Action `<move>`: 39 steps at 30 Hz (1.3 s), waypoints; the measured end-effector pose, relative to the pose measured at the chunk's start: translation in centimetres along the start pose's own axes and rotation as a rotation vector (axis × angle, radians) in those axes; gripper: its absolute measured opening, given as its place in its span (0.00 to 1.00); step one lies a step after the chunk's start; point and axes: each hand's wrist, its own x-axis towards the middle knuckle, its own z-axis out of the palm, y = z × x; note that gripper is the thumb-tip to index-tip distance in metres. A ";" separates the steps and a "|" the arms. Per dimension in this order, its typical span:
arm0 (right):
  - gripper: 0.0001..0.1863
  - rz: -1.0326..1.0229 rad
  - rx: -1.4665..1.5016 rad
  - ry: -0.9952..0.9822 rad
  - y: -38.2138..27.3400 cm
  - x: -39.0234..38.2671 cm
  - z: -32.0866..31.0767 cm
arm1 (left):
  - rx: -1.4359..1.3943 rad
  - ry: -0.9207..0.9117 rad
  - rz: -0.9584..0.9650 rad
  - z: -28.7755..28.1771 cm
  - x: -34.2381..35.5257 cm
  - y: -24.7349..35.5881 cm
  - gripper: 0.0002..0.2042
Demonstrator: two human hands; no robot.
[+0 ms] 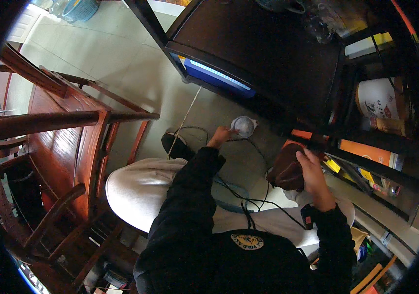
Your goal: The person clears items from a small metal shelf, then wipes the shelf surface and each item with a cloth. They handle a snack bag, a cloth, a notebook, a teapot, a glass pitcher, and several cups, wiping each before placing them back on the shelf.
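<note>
pinching pale cup [244, 127] in left grip [222, 136], off near edge of shelf [263, 54]; right grip [312, 176] against brown item [287, 169], can't tell if clamped; hold cup level.

Black shelving [268, 59] with white tub [378, 97], pale floor [138, 63] with blue basket [81, 11]

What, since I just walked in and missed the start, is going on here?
A person is handling two things at once. The left hand holds a small whitish cup-shaped thing by its edge. The right hand is against a dark brown item; whether it grips it is unclear. A black shelf stands ahead, and reddish wooden furniture is to the left.
</note>
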 end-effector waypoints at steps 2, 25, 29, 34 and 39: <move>0.21 0.030 -0.044 0.038 -0.2 0.1 0.2 | 0.254 0.010 0.078 0.1 0.4 -0.1 0.17; 0.28 0.029 -0.251 0.139 0.1 0.3 0.5 | 0.326 -0.021 -0.201 2.2 -1.0 5.0 0.23; 0.28 0.056 -0.292 0.098 0.1 0.4 0.8 | 0.300 -0.042 -0.134 2.0 0.6 2.0 0.33; 0.30 -0.077 -0.323 0.082 1.1 0.9 1.5 | 1.135 0.138 0.218 4.7 2.0 0.7 0.36; 0.33 -0.100 -0.261 0.144 -0.5 0.0 3.2 | 1.252 -0.516 0.273 3.8 -0.2 9.0 0.31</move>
